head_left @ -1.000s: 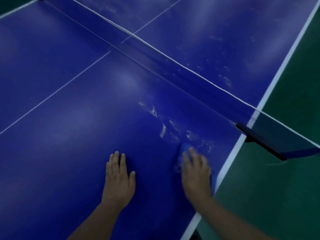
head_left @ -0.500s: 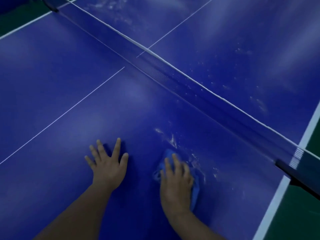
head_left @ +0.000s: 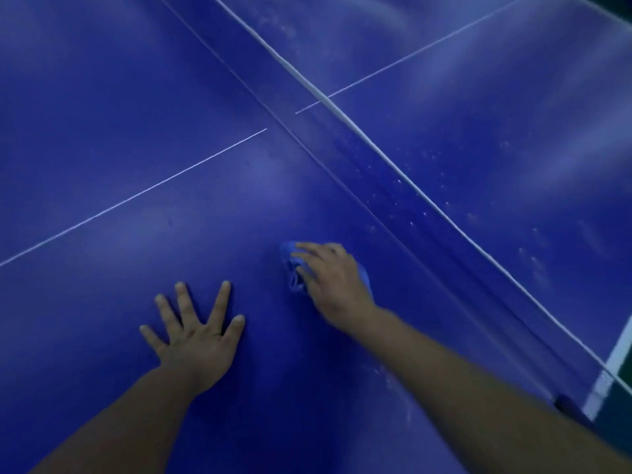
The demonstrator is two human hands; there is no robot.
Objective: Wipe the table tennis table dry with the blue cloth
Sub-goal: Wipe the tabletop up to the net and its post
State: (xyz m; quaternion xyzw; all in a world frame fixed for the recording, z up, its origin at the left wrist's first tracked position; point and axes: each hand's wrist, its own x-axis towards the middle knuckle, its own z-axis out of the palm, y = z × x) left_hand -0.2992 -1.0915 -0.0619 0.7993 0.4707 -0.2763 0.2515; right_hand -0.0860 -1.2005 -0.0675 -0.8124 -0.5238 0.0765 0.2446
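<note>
The blue table tennis table [head_left: 102, 131] fills the view. My right hand [head_left: 333, 282] lies flat on the crumpled blue cloth [head_left: 290, 268] and presses it onto the near half, close to the net. Only the cloth's left and right edges show past the hand. My left hand [head_left: 196, 331] rests flat on the table with fingers spread, left of the cloth and apart from it. Small water drops [head_left: 417, 200] speckle the table by the net and on the far half.
The net [head_left: 359, 155] with its white top band crosses the table diagonally from top centre to lower right. Its dark clamp [head_left: 564, 403] sits at the table's right edge, beside green floor [head_left: 626, 367]. A white centre line [head_left: 136, 196] runs across the near half.
My right hand has slid the cloth forward and leftward along the net, away from the side edge; the wet streaks near it are gone. The left hand spread its fingers. The view shifted left.
</note>
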